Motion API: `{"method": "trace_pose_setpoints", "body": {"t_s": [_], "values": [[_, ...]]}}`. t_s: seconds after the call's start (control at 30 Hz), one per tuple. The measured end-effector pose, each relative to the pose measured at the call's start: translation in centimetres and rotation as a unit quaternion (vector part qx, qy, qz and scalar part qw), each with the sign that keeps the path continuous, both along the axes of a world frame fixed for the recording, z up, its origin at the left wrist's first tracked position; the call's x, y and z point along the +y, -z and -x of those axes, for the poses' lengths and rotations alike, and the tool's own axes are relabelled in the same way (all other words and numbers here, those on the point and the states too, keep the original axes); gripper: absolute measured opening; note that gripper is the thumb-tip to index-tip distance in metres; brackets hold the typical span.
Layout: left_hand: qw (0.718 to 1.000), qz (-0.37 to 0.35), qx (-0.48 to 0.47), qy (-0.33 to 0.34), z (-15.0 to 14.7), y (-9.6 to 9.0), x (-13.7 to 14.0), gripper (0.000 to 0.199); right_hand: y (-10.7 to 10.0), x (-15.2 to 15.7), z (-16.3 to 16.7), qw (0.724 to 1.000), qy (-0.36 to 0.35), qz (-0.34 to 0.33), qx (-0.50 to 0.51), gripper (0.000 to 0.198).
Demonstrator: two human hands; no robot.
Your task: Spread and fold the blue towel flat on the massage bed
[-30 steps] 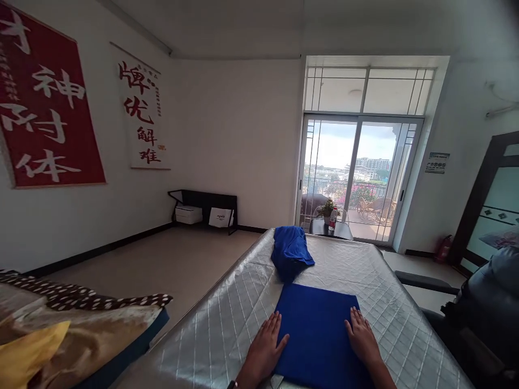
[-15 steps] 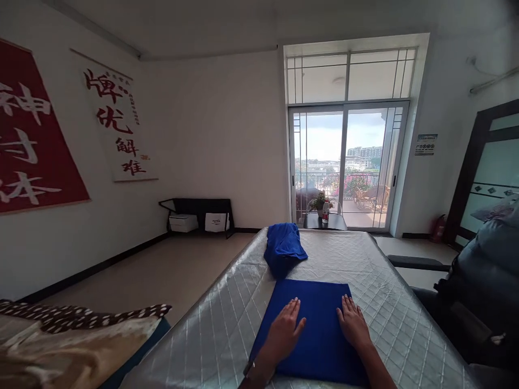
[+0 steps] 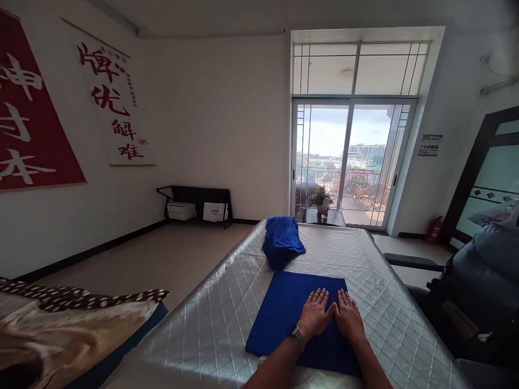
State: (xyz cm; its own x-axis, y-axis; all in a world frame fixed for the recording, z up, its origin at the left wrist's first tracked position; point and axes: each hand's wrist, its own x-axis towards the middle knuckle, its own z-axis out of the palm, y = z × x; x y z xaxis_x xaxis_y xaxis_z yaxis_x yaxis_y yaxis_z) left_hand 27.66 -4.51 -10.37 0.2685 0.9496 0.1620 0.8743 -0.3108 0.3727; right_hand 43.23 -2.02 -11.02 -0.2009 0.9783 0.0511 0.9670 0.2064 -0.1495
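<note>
A blue cloth (image 3: 284,302), folded into a flat rectangle, lies on the silver quilted table cover (image 3: 219,324) in front of me. My left hand (image 3: 317,313) rests flat on the right half of the cloth, fingers stretched out, a watch (image 3: 298,336) on its wrist. Beside it my right hand (image 3: 349,317) lies flat along the cloth's right edge, fingers extended. The two thumbs meet or nearly meet. Just beyond the folded cloth sits a crumpled blue cloth (image 3: 283,240), close to the table's far left side.
Patterned fabric (image 3: 81,329) is heaped at the lower left. A dark chair (image 3: 417,262) and a dark bag-like bundle (image 3: 482,275) are on the right. Past the table's far edge stands a small black table (image 3: 312,217) with a bottle (image 3: 325,207) and a plant (image 3: 319,197).
My left hand has slid right across the folded cloth, coming up beside my right hand. The right hand has stayed near the cloth's right edge. The camera view has shifted slightly.
</note>
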Motion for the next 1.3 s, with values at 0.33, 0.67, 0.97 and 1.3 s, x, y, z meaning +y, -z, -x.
{"method": "trace_pose_setpoints", "body": {"t_s": [0.33,0.67,0.97,1.3], "values": [[0.993,0.019,0.05,-0.102,9.0,0.5,0.0,0.077,0.3,0.1,0.2,1.0,0.019,-0.002,0.022,0.066],[0.983,0.017,0.06,-0.172,16.9,1.6,-1.2,0.082,0.4,0.1,0.3,1.0,0.022,-0.011,0.018,0.067],[0.983,-0.007,0.038,-0.181,17.9,3.0,-0.6,0.078,0.5,0.2,0.6,1.0,0.024,0.0,-0.01,0.068],[0.982,-0.013,0.02,-0.188,18.2,3.4,-0.5,0.078,-1.3,2.2,0.6,0.999,0.016,0.025,-0.038,0.068]]}}
